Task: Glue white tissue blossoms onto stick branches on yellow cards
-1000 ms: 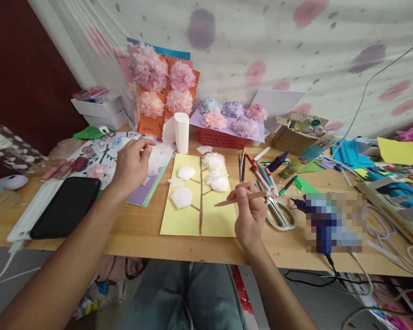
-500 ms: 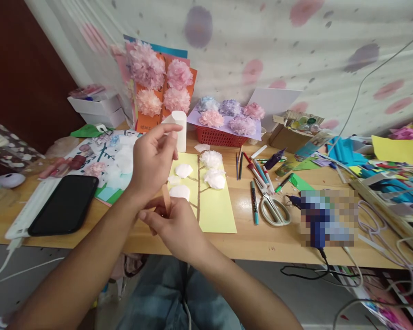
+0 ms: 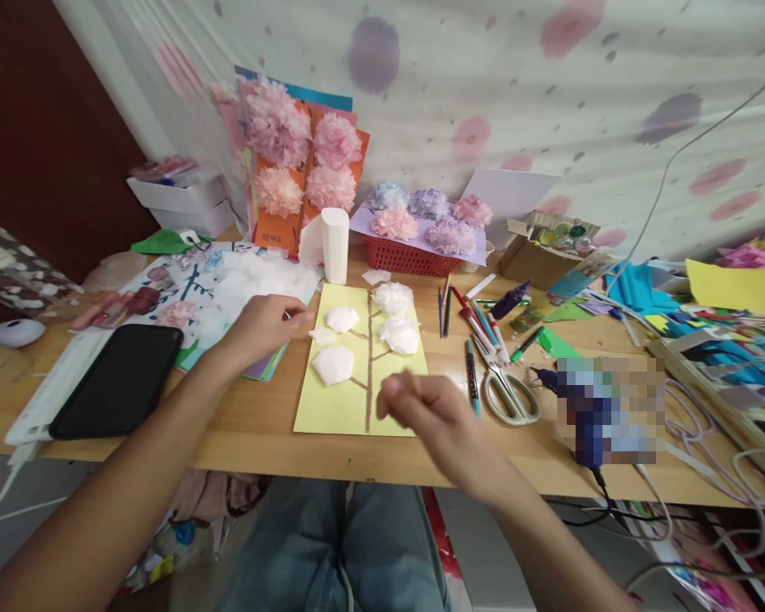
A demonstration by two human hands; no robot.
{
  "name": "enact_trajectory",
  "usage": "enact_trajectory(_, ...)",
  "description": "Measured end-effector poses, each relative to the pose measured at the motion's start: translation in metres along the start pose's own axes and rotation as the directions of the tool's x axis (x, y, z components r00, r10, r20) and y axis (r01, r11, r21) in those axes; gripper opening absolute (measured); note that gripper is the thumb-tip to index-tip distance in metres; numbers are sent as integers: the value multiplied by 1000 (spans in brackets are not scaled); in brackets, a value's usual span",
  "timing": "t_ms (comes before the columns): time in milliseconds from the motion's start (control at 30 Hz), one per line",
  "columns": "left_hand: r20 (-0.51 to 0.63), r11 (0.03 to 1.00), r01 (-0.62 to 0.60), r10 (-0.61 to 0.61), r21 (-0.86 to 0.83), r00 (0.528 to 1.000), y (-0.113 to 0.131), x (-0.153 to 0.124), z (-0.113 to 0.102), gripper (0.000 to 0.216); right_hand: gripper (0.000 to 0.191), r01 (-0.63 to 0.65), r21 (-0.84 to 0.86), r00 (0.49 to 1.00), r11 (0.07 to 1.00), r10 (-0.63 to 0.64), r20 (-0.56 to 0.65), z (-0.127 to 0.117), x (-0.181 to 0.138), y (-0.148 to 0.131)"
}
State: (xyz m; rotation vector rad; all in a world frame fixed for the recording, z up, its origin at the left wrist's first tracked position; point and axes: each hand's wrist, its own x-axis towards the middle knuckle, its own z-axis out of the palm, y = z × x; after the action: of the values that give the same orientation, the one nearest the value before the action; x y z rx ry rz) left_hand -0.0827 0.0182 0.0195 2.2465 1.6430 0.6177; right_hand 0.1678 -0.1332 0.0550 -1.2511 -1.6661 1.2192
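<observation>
A yellow sheet [image 3: 331, 408] lies on the wooden table [image 3: 242, 425] with a brown stem [image 3: 370, 357] drawn up its middle. Several white tissue flowers are on it, among them a flat one [image 3: 333, 364] left of the stem and a puffy one [image 3: 403, 336] on the right. My left hand [image 3: 264, 327] rests at the sheet's left edge, fingers curled shut, tips close to a small white scrap [image 3: 322, 336]. My right hand [image 3: 427, 408] hovers over the sheet's lower right corner, smeared by motion. The brown stick is not visible.
A black phone [image 3: 118, 378] lies at the left. Loose white tissue [image 3: 255, 280] and a white roll [image 3: 336, 245] sit behind my left hand. Markers [image 3: 478, 327], scissors [image 3: 507, 391] and a pixelated patch [image 3: 605, 408] lie to the right. A red basket [image 3: 421, 255] stands at the back.
My left hand has dropped from mid-air to the table beside the yellow sheet. My right hand has swung right, from under the left hand to over the sheet's lower right corner.
</observation>
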Motion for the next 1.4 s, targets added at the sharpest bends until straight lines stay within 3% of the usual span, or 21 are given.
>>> enact_trajectory(100,76,997,67,-65,-31,995,9,-5,10,29,46,-65,138,987,988,84,-139,-13,14,12)
enact_trajectory(300,70,992,106,-101,-75,992,8,-1,19,17,49,-62,286,951,956,144,-275,-14,18,33)
enact_trajectory(433,2,990,87,-88,-113,996,0,-1,14,16,47,49,185,881,982,44,-470,-17,15,45)
enact_trajectory(567,-80,980,66,-82,-190,993,2,-1,1,14,47,78,179,845,981,30,-533,-20,15,54)
enact_trajectory(700,-97,915,-17,-24,-404,995,31,0,3,15,38,207,158,773,966,-62,-631,-24,17,56)
enact_trajectory(833,-73,849,-132,110,-511,991,76,6,31,9,32,256,78,696,964,-128,-706,-32,22,58)
enact_trajectory(933,-43,848,-165,166,-504,985,96,15,58,6,30,226,70,723,972,-119,-680,-38,29,62)
enact_trajectory(1033,-57,868,-159,150,-470,987,98,23,76,7,29,172,-20,752,985,-145,-643,-43,37,66)
enact_trajectory(1167,-71,879,-133,112,-458,991,89,27,84,8,31,95,-166,755,982,-180,-631,-44,46,69)
enact_trajectory(1400,-44,886,-91,80,-455,996,82,27,90,7,30,102,-225,744,969,-225,-630,-37,50,72)
